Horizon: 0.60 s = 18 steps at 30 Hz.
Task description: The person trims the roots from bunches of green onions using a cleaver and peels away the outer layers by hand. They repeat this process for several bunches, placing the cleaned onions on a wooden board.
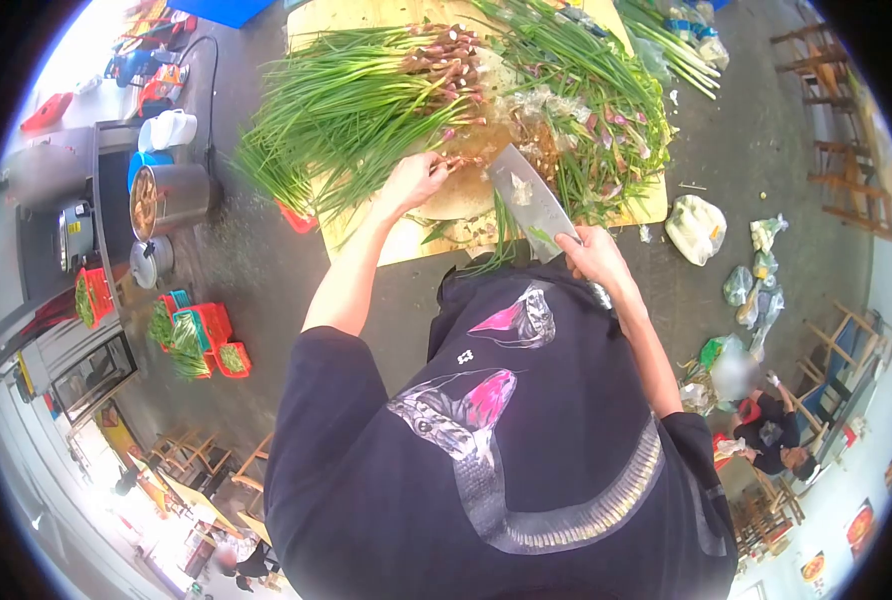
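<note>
My right hand point(598, 255) is wrapped round the handle of a cleaver point(533, 203), its broad blade pointing away over the near edge of the table. Bits of pale peel and green leaf stick to the blade. My left hand point(416, 183) is closed in a pinch, with the thin reddish-brown end of a green onion point(463, 162) showing at its fingertips, left of the blade tip. Beyond it lies a large pile of green onions point(366, 95), their reddish-brown ends together on the right. A looser heap of onion greens point(616, 140) lies right of the cleaver.
All this rests on a pale wooden table point(406, 245) with brown scraps point(536, 145). A filled white bag point(696, 229) stands on the floor to the right. A large metal pot point(176, 203) and red baskets point(216, 325) of greens are at left. A person point(771, 430) is at lower right.
</note>
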Motion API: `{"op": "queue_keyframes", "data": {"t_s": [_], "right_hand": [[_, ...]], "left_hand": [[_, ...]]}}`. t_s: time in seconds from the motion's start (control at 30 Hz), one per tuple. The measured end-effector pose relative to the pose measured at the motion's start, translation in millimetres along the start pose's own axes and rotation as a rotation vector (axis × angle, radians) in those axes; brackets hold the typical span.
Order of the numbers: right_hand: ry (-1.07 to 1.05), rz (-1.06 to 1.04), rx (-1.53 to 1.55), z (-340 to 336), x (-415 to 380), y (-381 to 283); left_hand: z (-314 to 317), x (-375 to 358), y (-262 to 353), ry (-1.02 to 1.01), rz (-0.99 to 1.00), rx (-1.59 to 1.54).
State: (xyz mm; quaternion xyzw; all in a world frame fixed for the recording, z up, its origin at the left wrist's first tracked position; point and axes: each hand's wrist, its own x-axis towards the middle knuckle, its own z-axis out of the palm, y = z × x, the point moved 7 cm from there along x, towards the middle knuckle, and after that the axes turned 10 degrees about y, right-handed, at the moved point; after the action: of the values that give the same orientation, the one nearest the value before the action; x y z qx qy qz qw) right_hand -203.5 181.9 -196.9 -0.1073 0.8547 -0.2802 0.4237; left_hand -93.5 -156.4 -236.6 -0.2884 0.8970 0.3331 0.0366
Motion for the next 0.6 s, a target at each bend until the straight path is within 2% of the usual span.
{"op": "queue_keyframes", "data": {"t_s": [0.1,0.2,0.37,0.47,0.5,0.6], "right_hand": [[0.01,0.013,0.008,2,-3,-1],[0.016,0.005,0.02,3,-4,-5],[0.094,-0.008,0.095,5,-2,-8],[0.15,-0.016,0.135,3,2,-10],[0.143,-0.018,0.154,-2,1,-13],[0.097,-0.032,0.197,-5,-1,-6]], "left_hand": [[5,-7,-15,0.008,-0.132,-0.259],[3,-15,-50,-0.091,-0.488,-0.845],[-12,-28,-21,0.086,-0.306,-0.779],[4,-22,-23,0.168,-0.169,-0.462],[3,-23,-15,0.242,-0.12,-0.469],[17,-26,-6,0.177,-0.137,-0.524]]}}
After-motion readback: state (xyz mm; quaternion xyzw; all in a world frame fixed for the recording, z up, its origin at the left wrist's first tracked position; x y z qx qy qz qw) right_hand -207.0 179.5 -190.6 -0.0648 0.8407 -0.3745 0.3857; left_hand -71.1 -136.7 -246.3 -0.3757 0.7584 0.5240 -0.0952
